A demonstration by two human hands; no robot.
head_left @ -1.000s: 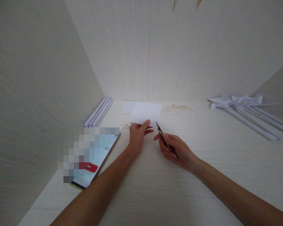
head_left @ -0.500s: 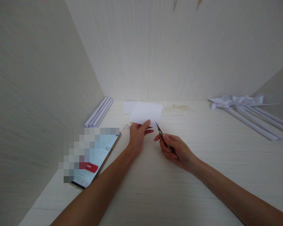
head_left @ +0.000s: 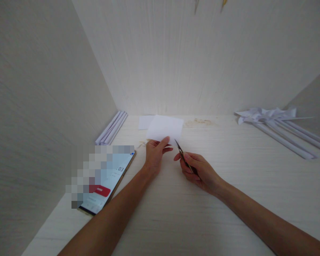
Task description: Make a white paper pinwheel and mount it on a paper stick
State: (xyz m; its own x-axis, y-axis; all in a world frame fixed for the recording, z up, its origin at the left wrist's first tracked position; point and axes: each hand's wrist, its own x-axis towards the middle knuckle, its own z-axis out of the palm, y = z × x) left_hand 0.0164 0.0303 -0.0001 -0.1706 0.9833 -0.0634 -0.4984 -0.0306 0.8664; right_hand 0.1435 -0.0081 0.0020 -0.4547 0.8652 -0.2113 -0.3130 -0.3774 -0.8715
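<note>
Near the middle of the table, my left hand (head_left: 155,153) pinches the near edge of a square white sheet of paper (head_left: 165,127), thumb on top and fingers underneath. My right hand (head_left: 196,170) is closed around a small pair of thread snips (head_left: 180,149) with dark, pointed blades. Their tips point up and left, close to the paper's lower right corner; whether they touch it I cannot tell. Another white paper piece (head_left: 144,122) lies partly under the sheet's left side.
Rolled paper sticks (head_left: 112,128) lie along the left wall. A phone (head_left: 106,190), partly pixelated, rests beside my left forearm. Several paper pinwheels (head_left: 266,115) on paper sticks lie at the back right. Brownish marks (head_left: 201,122) stain the table near the back wall.
Both hands, the sheet and the snips keep nearly the same place. The whole view has shifted very slightly, and the digits on the phone screen went from 02 to 03.
</note>
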